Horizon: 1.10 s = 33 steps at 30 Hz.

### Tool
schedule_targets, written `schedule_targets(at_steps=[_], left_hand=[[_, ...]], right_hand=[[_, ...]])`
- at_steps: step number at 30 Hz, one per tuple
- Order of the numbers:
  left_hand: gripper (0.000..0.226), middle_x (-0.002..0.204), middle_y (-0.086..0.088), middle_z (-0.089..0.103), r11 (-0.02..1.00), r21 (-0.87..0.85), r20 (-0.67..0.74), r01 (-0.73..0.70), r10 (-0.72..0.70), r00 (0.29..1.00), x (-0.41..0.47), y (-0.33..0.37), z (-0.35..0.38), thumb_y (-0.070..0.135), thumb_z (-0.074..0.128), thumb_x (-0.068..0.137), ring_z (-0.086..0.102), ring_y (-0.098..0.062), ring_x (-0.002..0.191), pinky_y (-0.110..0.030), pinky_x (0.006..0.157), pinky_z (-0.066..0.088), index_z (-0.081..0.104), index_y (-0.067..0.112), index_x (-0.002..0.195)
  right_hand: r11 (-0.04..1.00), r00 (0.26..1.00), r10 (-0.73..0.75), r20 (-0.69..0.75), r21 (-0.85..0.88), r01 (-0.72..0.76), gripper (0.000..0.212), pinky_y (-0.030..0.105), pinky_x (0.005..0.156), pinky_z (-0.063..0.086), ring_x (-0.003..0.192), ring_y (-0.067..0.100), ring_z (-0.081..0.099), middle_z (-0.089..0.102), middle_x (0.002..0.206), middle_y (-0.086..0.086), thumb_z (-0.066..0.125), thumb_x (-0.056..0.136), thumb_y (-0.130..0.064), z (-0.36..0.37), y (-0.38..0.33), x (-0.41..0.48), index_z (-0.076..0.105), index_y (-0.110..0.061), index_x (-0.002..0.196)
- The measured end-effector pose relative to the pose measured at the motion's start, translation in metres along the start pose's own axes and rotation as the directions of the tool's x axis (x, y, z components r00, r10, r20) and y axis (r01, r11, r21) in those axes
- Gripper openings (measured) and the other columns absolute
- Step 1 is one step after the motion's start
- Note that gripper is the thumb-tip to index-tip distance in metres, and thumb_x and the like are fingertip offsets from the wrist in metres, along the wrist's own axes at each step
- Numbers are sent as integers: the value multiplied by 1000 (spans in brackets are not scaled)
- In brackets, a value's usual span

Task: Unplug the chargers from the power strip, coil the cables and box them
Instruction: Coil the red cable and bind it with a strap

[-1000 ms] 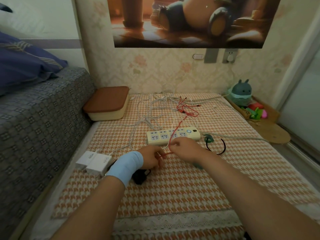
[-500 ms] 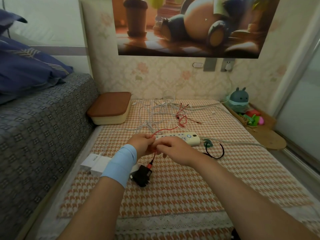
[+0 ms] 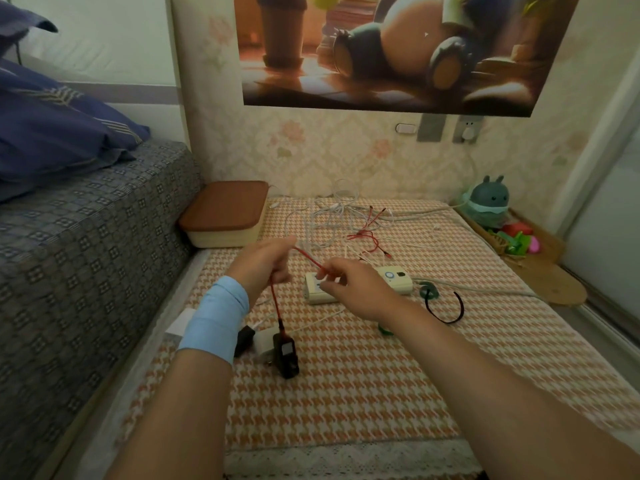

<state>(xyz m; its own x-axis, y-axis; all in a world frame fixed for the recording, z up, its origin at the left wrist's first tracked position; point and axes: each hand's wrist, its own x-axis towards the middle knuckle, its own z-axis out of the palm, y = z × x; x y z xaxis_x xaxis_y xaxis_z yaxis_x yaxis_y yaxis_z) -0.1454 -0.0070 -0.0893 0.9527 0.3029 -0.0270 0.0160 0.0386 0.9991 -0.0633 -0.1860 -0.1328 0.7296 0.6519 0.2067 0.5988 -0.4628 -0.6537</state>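
A red cable runs up from a black charger lying on the checked mat. My left hand grips this cable in curled fingers, raised above the mat. My right hand pinches the same cable a little further along, in front of the cream power strip. The far end of the red cable lies tangled with white cables near the wall. A white charger lies beside the black one. The lidded box stands shut at the back left.
A grey-covered bed borders the mat on the left. A black loop and a green item lie right of the strip. A plush toy and small toys sit on a wooden board at the back right.
Both hands have risen from the mat and moved apart, stretching the red cable between them. The black charger now hangs by its cable end on the mat, more exposed.
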Motion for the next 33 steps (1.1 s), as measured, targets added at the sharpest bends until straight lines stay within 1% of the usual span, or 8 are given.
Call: schedule_targets(at_steps=[5,9,12,15,18,25,29,33], left_hand=[[37,53,5,34,890,-402,-490,-213,-13,872,11,2,-28,26,57,96,30,-13,48,-28,55,43,46,20,61],[37,73,-12,63,953,303,-582,-6,190,791,16,-16,-37,32,51,93,59,-28,75,-42,80,53,60,17,60],[37,133,-19,55,669,727,-463,152,315,829,12,-19,-23,13,50,92,46,-38,123,-41,100,41,58,14,128],[74,150,-8,39,427,888,-120,-172,575,809,11,-12,-8,-6,53,77,31,-31,139,-41,115,26,38,15,147],[59,123,2,62,660,634,62,-403,476,877,-2,-4,15,-11,42,82,55,-14,115,-20,96,40,61,20,128],[37,59,0,44,855,486,-199,-180,308,930,-7,-4,3,42,63,83,38,-15,59,-28,61,34,50,18,58],[50,51,3,25,945,171,-571,-279,325,754,-4,1,-7,25,69,84,23,-14,54,-27,54,23,33,18,51],[44,52,-2,25,945,245,-740,-217,327,587,1,-1,-29,24,61,89,19,-9,46,-26,45,20,37,8,55]], right_hand=[[909,977,211,-41,-360,-211,33,39,72,47,77,25,62,67,80,3,52,103,-40,-3,14,10,67,-19,83],[973,979,111,-168,-181,-142,32,36,83,41,77,16,62,70,82,-4,51,105,-36,-7,9,14,75,-19,96],[995,987,-51,-154,-93,37,28,33,68,43,69,9,55,67,78,-5,54,104,-31,-9,-16,13,77,-15,98],[970,981,-172,-87,-187,154,28,29,68,42,74,6,53,66,84,-9,54,104,-31,-5,-34,13,78,-16,107],[972,963,-228,-145,-96,215,24,31,74,46,83,14,60,70,94,2,55,103,-25,-2,-48,16,77,-15,108],[995,992,-75,-104,-78,67,20,26,59,39,60,2,51,58,68,-13,65,96,-37,-13,-37,8,67,-22,81],[937,995,101,-19,-333,-101,37,31,65,39,66,17,62,69,74,-3,52,102,-46,-21,-8,7,71,-20,83],[986,986,164,8,-44,-163,39,33,64,45,68,27,61,68,75,5,49,105,-39,-29,7,2,72,-15,84]])
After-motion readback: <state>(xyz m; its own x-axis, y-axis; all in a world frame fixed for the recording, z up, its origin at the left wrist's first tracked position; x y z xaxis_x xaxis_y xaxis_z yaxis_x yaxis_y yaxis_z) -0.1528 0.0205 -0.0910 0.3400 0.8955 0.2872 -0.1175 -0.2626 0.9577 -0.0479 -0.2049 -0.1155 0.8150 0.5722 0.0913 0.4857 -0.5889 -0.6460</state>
